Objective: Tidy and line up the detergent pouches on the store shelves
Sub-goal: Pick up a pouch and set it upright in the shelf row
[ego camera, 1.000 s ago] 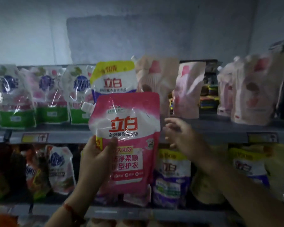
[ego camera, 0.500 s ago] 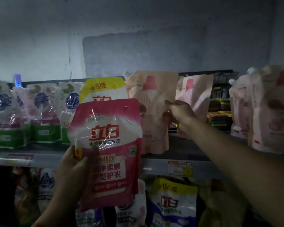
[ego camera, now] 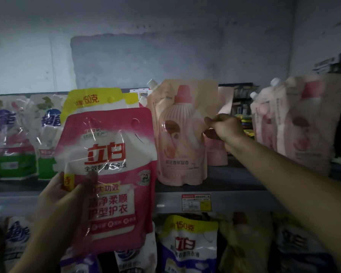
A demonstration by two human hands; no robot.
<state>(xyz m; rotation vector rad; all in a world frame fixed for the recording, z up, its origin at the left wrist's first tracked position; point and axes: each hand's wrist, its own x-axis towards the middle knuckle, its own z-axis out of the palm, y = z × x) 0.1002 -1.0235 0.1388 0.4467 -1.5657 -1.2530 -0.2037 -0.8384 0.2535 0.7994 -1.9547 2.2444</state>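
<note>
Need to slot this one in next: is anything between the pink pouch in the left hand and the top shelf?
Yes. The pink pouch, held by the left hand, sits directly in front of a yellow-topped pouch already standing there. The right hand pinches the peach pouch beside it.

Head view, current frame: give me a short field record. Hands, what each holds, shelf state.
left hand: grips the bright pink plastic detergent pouch with red lettering by its lower left edge, held up in front of the shelf
right hand: reaches to the upper grey metal shelf, grip pinching the right edge of the pale peach spouted pouch printed with a bottle
peach pouch: upright on the upper shelf
behind pink pouch: yellow-topped pouch, mostly hidden
far left: green-and-white pouches in a row
shelf edge: red-and-white price label
</note>
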